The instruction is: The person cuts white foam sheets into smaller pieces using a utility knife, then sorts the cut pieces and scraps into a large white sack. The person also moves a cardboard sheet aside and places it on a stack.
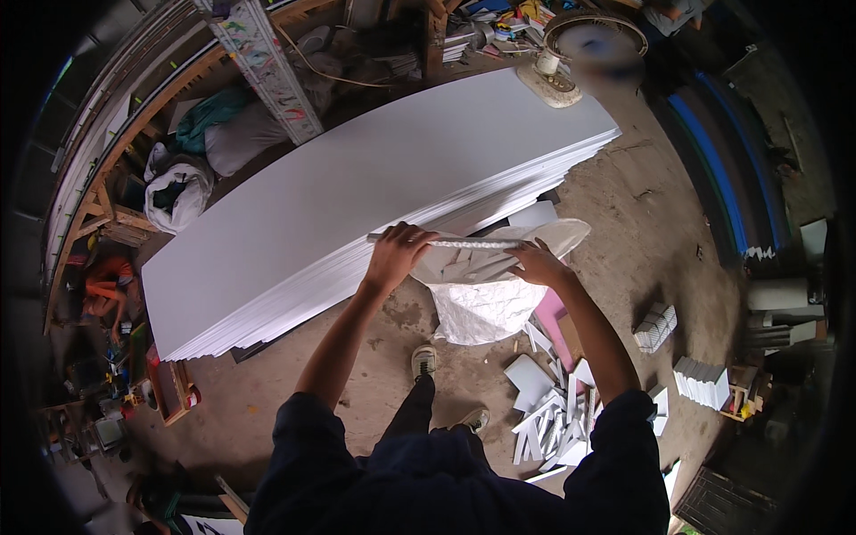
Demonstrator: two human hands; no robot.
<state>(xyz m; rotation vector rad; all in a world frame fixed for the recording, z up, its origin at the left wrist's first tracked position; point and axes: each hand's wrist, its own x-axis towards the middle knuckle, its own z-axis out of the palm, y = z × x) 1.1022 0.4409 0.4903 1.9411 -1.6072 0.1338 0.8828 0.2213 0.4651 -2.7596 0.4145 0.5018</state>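
Note:
A thin white strip (473, 242) runs level between my two hands, over the mouth of a white woven sack (477, 312). My left hand (399, 256) is closed round the strip near its left end, which sticks out a little past my fingers. At the other end my right hand (540, 265) has its fingers closed on the strip, close to the sack's right rim; the fingertips are partly hidden. White board offcuts (468, 266) lie inside the sack. Just beyond it rises a long stack of white sheets (357, 169).
Loose white offcuts (557, 415) and a pink board (560, 332) lie right of my feet. Bundled white blocks (657, 327) stand farther right. A round fan (593, 45) is at the stack's far end. Someone in orange (109, 283) is at the left.

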